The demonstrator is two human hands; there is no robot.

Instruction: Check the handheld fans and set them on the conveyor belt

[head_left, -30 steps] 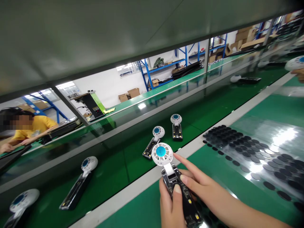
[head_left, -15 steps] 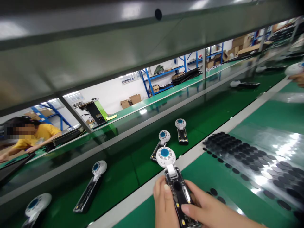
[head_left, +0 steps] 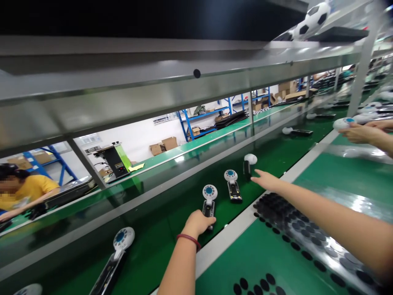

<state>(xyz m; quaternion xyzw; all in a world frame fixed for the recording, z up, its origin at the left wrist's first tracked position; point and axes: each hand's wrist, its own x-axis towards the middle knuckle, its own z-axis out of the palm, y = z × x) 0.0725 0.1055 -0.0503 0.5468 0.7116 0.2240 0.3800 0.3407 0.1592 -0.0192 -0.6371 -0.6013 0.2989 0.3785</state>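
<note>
**Item 1, nearest, 6 o'clock:** left hand [head_left: 198,223] with a red cord bracelet [head_left: 188,239] at the wrist. It is curved over the black body of a white-disc device [head_left: 208,200] lying on the conveyor belt [head_left: 172,229]. I can see contact, but I cannot tell whether it is gripping.

**Item 2, 3 o'clock:** right hand [head_left: 267,181], open, with fingers extended, just beside the black body of a tilted-head device [head_left: 247,164]. Below that arm, black round pads [head_left: 285,217] lie on a clear sheet on the green table [head_left: 254,256].

**Item 3, 12 o'clock:** a third device [head_left: 232,185] lies between the first two. A fourth device [head_left: 120,241] lies at 8 o'clock.

**Item 4, 2 o'clock:** a co-worker's hands [head_left: 359,133] on a white device head [head_left: 342,123].

**Item 5, far, 10 o'clock:** a person in a yellow shirt [head_left: 21,192], a bench machine with a green panel [head_left: 123,162], cardboard boxes [head_left: 161,146] and blue shelving [head_left: 199,119].
</note>
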